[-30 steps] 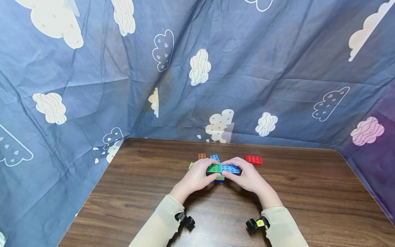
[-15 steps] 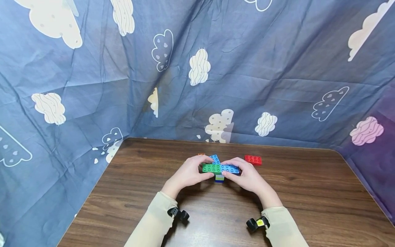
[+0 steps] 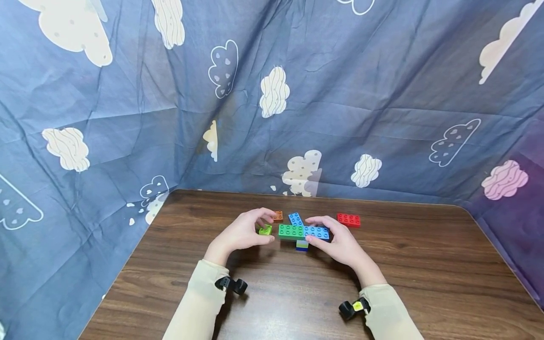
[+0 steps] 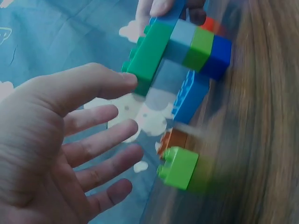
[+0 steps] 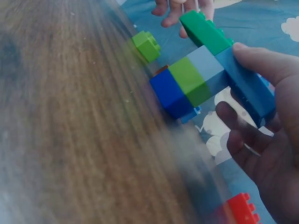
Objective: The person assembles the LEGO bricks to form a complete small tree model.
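Evidently the right grip [image 3: 340, 242] pinches the upper blue brick [image 3: 322, 232], thumb on its near side and fingers on its far side, while the left grip [image 3: 240, 232] holds nothing, its fingers spread and just apart from the green brick [image 3: 291, 231]. Those two bricks lie end to end atop a column: pale block [image 4: 180, 42], lime block [image 4: 198, 49], dark blue block [image 4: 217, 57] lowest, apparently standing on the bench [image 3: 425, 255].

I judge the step to be joining the top pair to the column; the next move would call for keeping the right side steady and the left choosing a piece.

Both forearms slant inward from the near edge, palms facing each other. Near the left fingers are a lime brick [image 3: 265, 230] and a brown-orange brick [image 3: 278, 216]; behind the column, a lower blue brick [image 3: 296, 219]; beyond the right grip, a red brick [image 3: 348, 220].
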`<state>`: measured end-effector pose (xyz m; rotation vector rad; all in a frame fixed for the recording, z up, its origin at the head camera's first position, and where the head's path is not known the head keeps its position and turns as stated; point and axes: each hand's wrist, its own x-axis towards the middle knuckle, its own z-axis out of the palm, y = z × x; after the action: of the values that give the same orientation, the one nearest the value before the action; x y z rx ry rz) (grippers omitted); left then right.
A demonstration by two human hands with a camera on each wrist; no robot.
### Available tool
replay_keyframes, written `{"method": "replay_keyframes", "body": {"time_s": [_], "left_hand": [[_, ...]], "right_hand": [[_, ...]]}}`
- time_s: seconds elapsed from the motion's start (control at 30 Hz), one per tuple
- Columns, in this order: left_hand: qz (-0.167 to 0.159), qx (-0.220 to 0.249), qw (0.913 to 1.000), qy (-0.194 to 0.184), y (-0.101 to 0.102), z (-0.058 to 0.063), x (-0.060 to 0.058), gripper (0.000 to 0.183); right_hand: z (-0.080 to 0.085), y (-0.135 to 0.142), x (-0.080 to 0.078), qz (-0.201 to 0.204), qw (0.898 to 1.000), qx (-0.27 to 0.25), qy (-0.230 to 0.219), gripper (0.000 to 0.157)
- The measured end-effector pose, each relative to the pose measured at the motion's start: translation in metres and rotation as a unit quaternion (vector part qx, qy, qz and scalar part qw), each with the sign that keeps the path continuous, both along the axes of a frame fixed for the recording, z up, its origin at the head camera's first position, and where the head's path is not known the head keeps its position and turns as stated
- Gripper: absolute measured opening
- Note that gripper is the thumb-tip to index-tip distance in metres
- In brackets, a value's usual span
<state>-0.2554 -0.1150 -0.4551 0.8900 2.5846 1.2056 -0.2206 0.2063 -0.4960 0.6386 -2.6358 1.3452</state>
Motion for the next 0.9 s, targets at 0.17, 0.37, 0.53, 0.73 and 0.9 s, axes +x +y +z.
{"method": "replay_keyframes", "body": {"time_s": [0.17,0.37,0.53,0.73,0.9], "left_hand": [[0.035,-0.012,0.9993,0.006,-0.006,-0.006,-0.005,0.061],[0.05,-0.02,0.9984,0.013,-0.009,-0.012,-0.008,0.061],[0.058,-0.016,0.998,0.018,-0.01,-0.019,-0.01,0.061],[0.075,-0.008,0.9954,0.059,-0.005,-0.026,-0.013,0.055],[0.083,0.004,0.9914,0.101,0.003,-0.028,-0.012,0.051]], "right_hand": [[-0.004,0.0,0.0,-0.01,1.0,-0.018,-0.016,0.05],[-0.01,0.002,-0.001,-0.013,0.997,-0.04,-0.057,0.05],[-0.016,0.002,-0.002,-0.015,0.995,-0.059,-0.073,0.044],[-0.021,0.004,-0.003,-0.008,0.993,-0.087,-0.079,0.041],[-0.026,0.008,-0.004,-0.001,0.992,-0.099,-0.083,0.039]]}}
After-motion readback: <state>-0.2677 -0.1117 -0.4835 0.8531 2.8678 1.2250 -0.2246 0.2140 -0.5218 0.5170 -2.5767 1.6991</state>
